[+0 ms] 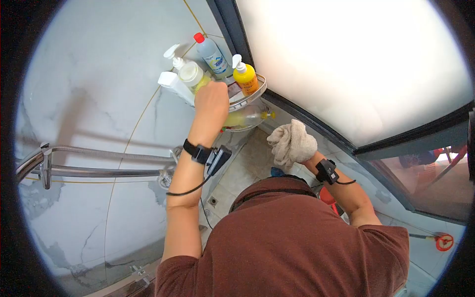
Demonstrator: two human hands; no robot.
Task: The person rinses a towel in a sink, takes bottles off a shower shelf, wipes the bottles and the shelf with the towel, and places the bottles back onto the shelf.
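Holding beige towel [286, 142] bunched in R grip [306, 152], mostly hidden by cloth but closed on it; no clear long axis, just crumpled folds bulging up-left from wrist, below & right of corner shelf [246, 102], apart from it. Reaching onto shelf w/ L grip [212, 96], curled at lower end of clear-topped btl. [192, 73]; can't tell how far open or if holding it. Seeing btl. tilted, long axis up-left to low-right, top pointing up-left, btwn white btl. [174, 83] & red-capped btl. [213, 58].
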